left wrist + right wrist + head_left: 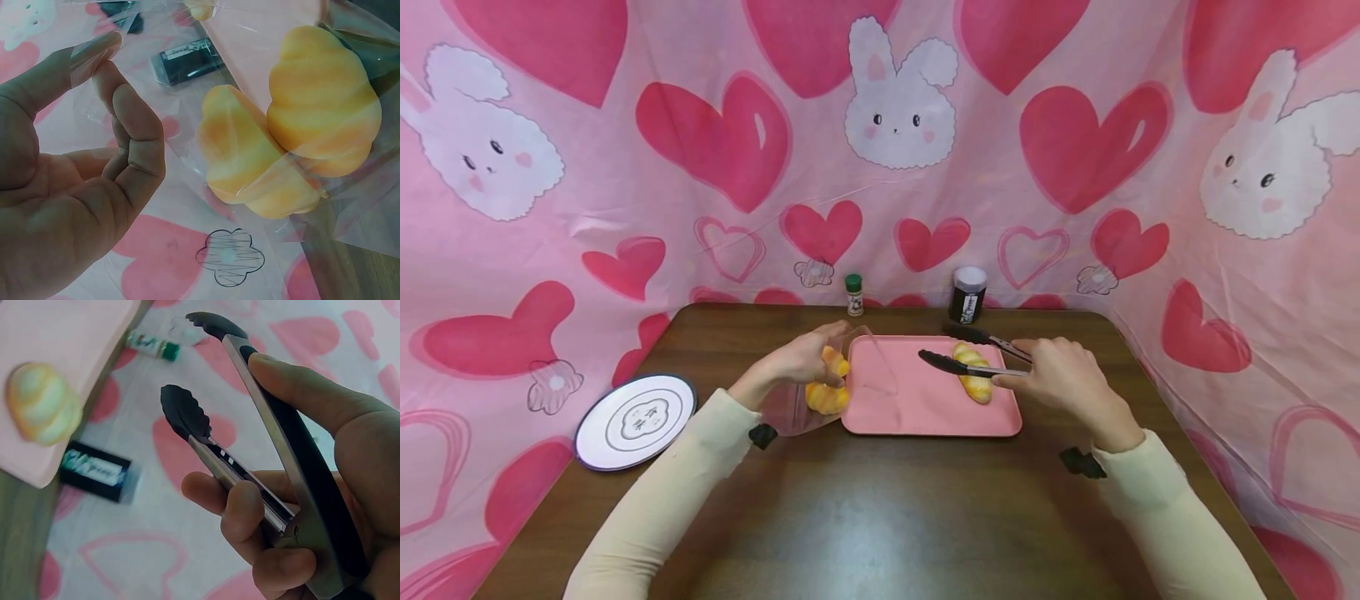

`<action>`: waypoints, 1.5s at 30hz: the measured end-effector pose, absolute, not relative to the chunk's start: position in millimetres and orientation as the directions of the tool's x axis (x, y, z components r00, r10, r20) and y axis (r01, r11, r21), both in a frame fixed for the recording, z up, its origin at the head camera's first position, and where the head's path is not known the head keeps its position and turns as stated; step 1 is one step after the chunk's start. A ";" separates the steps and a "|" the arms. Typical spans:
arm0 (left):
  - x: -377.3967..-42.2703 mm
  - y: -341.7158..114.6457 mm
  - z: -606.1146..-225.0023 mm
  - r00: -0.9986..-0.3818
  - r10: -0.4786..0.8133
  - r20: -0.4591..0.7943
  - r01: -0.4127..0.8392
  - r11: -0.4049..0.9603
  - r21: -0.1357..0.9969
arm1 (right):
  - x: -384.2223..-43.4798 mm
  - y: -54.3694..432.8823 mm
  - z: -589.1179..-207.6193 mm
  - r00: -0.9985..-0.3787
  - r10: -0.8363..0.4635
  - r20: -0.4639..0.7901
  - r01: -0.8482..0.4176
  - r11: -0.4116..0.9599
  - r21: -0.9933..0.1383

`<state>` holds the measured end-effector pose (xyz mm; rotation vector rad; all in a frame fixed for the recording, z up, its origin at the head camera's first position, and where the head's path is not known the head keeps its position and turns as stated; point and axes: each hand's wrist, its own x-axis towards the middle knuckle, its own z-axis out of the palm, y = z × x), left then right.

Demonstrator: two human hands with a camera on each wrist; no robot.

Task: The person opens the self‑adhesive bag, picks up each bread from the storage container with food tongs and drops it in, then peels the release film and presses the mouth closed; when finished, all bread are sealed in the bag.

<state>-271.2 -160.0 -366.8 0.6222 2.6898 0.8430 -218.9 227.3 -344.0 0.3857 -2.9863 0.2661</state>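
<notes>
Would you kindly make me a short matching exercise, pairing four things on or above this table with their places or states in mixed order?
Things:
1. tongs
2. clear bag
3. round plate
4. green-capped bottle

Places or states:
A. near the table's far edge, left of the black jar in the head view
B. around two yellow bread pieces
C. in the right hand, tips apart
D. at the table's left side, white with a dark rim

Pairs: 1-C, 2-B, 3-D, 4-A
</notes>
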 end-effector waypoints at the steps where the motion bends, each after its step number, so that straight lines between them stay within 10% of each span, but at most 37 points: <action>1: -271.3 -160.4 -367.2 -0.876 0.471 -0.108 0.326 0.740 0.588 | -220.2 230.4 -346.5 -0.965 -0.228 0.129 -0.248 0.954 -0.168; 45: -266.5 -162.8 -365.7 -0.883 0.447 -0.143 0.275 0.740 0.614 | -218.3 279.5 -398.6 -0.992 -0.125 0.001 -0.123 0.980 -0.157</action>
